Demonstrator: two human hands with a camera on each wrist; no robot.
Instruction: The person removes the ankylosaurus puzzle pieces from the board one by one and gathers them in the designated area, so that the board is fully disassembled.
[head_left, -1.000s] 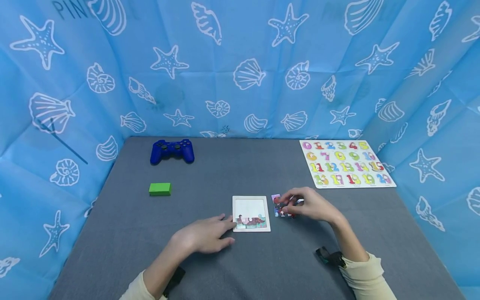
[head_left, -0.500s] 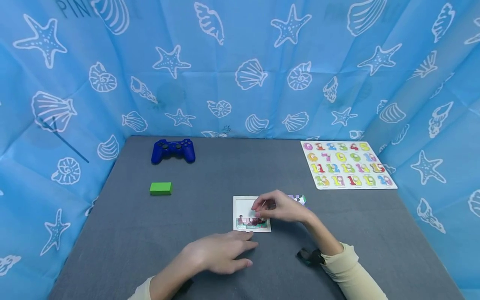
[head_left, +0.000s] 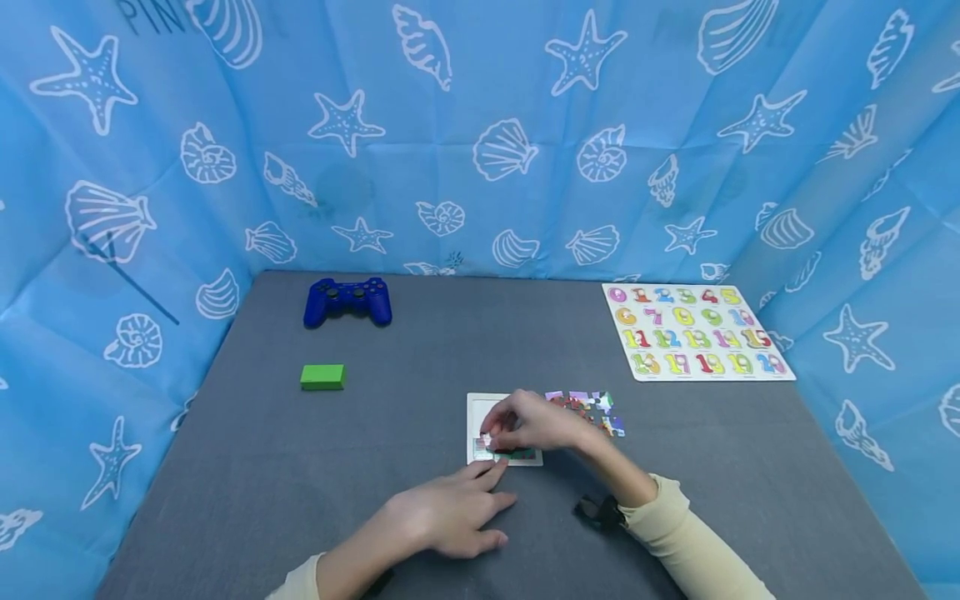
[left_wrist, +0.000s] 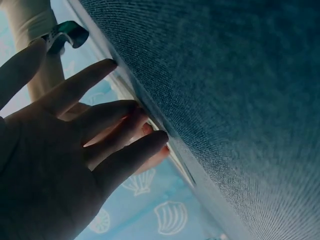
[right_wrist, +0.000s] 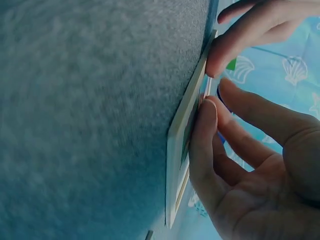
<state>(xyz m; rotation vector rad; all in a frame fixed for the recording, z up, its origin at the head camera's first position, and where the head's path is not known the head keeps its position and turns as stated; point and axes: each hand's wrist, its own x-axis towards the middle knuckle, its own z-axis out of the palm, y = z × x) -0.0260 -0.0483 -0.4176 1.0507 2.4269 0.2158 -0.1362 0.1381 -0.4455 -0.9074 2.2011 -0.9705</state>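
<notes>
A small white puzzle frame point(head_left: 477, 410) lies on the grey table point(head_left: 420, 358), with several pieces fitted along its near edge. My right hand point(head_left: 497, 433) hovers over the frame's near left part and pinches a puzzle piece point(head_left: 486, 440) against it. In the right wrist view the right hand point(right_wrist: 212, 102) has thumb and fingers at the frame point(right_wrist: 179, 135). My left hand point(head_left: 489, 482) lies flat on the table, its straight fingers touching the frame's near edge. The left wrist view shows the left hand point(left_wrist: 125, 125) with fingers spread. Loose pieces point(head_left: 592, 408) lie right of the frame.
A number puzzle board point(head_left: 696, 330) lies at the back right. A blue game controller point(head_left: 347, 302) sits at the back left, with a green block point(head_left: 322, 377) in front of it. Blue seashell cloth point(head_left: 480, 133) walls the table on three sides.
My right hand took a piece from the loose pile and carried it left onto the frame's near left part. My left hand shifted right along the frame's near edge.
</notes>
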